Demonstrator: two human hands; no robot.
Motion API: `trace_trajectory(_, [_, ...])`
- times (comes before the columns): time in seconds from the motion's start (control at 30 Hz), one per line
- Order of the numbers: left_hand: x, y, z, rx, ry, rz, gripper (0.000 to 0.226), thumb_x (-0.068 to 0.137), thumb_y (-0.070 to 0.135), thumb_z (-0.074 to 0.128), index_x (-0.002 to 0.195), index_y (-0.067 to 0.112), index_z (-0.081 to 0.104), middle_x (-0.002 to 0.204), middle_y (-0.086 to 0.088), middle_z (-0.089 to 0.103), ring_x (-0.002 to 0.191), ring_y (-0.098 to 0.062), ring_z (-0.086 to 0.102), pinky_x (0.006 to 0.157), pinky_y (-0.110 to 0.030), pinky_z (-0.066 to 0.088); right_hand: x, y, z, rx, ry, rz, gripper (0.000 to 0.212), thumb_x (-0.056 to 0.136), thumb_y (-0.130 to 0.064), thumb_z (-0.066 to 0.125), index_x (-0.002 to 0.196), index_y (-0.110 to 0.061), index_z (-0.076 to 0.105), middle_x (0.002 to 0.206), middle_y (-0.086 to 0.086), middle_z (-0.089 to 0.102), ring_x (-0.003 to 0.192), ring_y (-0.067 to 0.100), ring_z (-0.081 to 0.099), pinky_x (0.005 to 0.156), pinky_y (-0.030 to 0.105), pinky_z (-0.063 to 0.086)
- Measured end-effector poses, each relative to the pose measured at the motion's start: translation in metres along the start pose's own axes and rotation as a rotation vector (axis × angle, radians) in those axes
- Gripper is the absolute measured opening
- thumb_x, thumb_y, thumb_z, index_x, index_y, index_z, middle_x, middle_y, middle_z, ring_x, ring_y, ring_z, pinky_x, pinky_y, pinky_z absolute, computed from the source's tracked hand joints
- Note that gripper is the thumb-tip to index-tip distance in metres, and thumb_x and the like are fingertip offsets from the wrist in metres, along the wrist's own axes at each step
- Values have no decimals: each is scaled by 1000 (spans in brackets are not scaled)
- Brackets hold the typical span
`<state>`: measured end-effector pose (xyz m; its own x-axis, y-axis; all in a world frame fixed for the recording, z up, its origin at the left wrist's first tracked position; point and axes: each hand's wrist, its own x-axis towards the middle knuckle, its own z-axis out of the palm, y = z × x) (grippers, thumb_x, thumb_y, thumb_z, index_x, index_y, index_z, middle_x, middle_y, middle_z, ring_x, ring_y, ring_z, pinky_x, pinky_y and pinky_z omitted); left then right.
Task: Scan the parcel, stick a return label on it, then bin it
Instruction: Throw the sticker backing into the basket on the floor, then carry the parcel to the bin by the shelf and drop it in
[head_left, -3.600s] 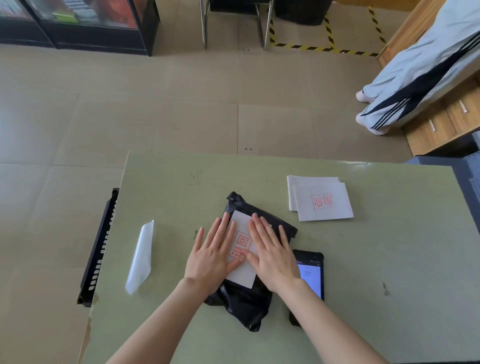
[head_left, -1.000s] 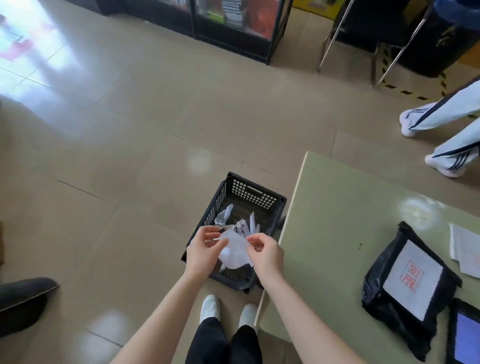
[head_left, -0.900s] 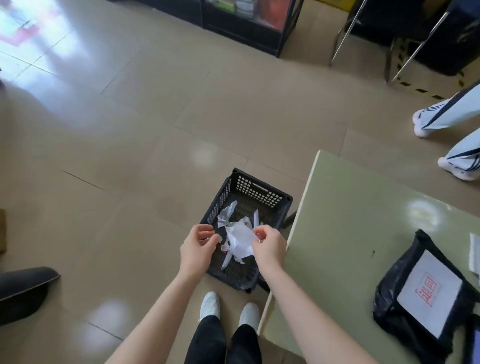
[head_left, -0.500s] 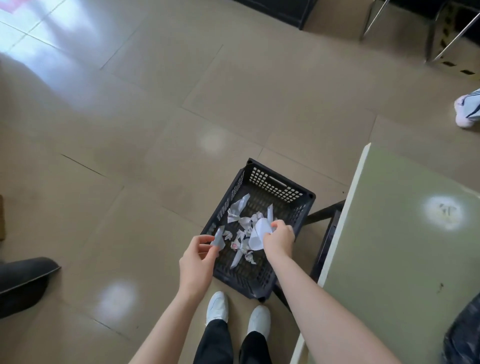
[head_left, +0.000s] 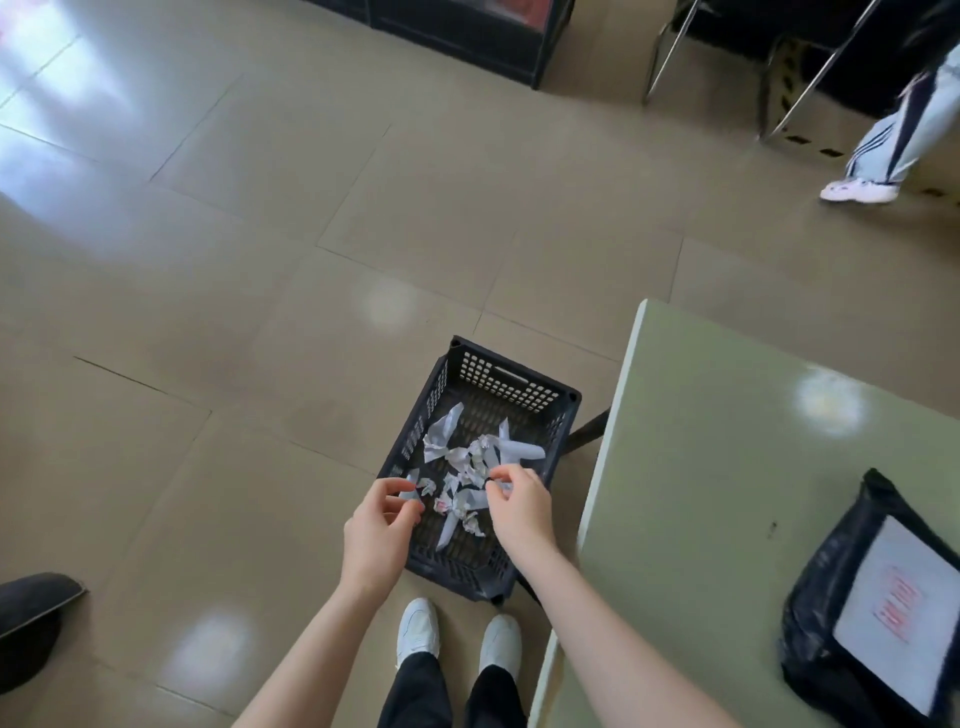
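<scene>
My left hand hangs over the near left corner of the black basket, its grip loosely curled, thumb and forefinger pinching a small pale scrap. My right hand hovers over the basket's near right side, fingertips drawn close together; whether they have a shred between them I cannot tell. Below both, crumpled white paper bits litter the basket floor. The basket stands on the tiled floor just beside the green worktop. The black parcel lies on the worktop at far right, well apart from my hands, with the white label stuck on top.
</scene>
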<state>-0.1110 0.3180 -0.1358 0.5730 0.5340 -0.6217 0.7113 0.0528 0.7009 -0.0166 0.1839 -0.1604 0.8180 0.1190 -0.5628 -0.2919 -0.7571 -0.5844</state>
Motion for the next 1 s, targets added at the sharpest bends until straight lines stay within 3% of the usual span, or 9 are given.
trace_trajectory(0.1, [-18,20,6,24,-32,48,16,87,13,62,92,28,65,82,-1,73,83,-17,67,65,-31,49,-37,-4,-33,94,27,-63,14,93,-17,54,98,-20,66,106,-1,62,83,5,57,62,5,39])
trace_trajectory(0.2, [-37,36,17,57,-57,108,13,89,15,63,95,26,65,84,0,72,84,-16,67,68,-33,51,-72,4,-72,220,88,-96,15,91,-12,56,94,-19,68,100,0,70,86,10,66,76,20,53])
trace_trajectory(0.3, [-59,51,39,97,-117,188,12,91,15,62,99,23,65,84,1,72,82,-15,67,65,-26,49,-102,28,-118,276,183,-101,15,90,-9,57,92,-19,69,91,-2,71,84,12,68,82,32,56])
trace_trajectory(0.43, [-99,71,87,157,-252,276,13,90,15,63,100,22,64,86,-1,72,81,-18,69,65,-28,53,-129,76,-183,292,342,-56,15,91,-10,57,94,-21,67,91,-3,70,85,13,66,81,31,56])
trace_trajectory(0.53, [-131,82,133,161,-356,305,16,86,14,66,97,25,63,82,-3,72,80,-22,68,65,-28,50,-138,118,-232,261,433,-23,15,91,-11,57,99,-21,64,102,0,67,88,11,63,78,22,49])
trace_trajectory(0.63, [-162,83,181,193,-411,285,20,83,20,70,101,25,62,82,-1,70,76,-18,67,58,-23,47,-139,162,-278,146,456,0,27,89,-12,60,114,-22,59,114,-1,57,103,15,57,85,21,42])
trace_trajectory(0.73, [-195,74,229,241,-465,206,34,82,30,70,112,28,55,78,-1,70,74,-20,69,60,-28,51,-128,199,-326,-125,475,-29,46,85,-18,67,128,-19,52,127,2,51,116,20,49,93,27,43])
trace_trajectory(0.83, [-226,60,273,292,-529,131,55,83,38,64,131,38,38,72,1,70,73,-21,71,62,-29,53,-108,227,-365,-293,373,-36,63,83,-27,68,140,-22,40,141,3,40,126,24,40,104,33,38])
trace_trajectory(1.0, [-256,58,322,232,-492,122,77,86,35,60,149,41,15,68,13,65,63,-7,61,56,-17,45,-70,252,-399,-463,174,-35,80,83,-41,64,149,-30,20,158,7,18,144,26,20,116,39,22])
